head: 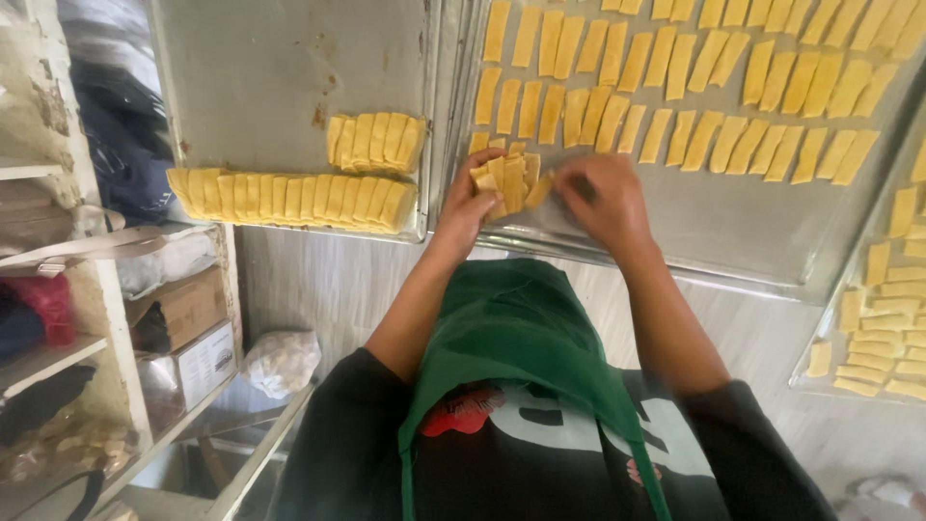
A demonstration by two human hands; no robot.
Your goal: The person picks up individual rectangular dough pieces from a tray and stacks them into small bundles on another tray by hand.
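My left hand [467, 205] holds a small stack of yellow dough strips [507, 180] over the near edge of a metal baking tray [733, 232]. Beside it, my right hand [602, 198] pinches one strip at the right end of the stack. Rows of single dough strips [675, 92] lie spread out across the far part of this tray. On a second tray [260, 77] to the left, two packed rows of strips [289, 196] lie close together near its front edge.
A third tray [873, 318] with several more strips sits at the right edge. Shelves [68, 352] on the left hold cardboard boxes [188, 338], bags and cloth. A filled plastic bag [281, 362] lies below the left tray. I wear a green apron [511, 338].
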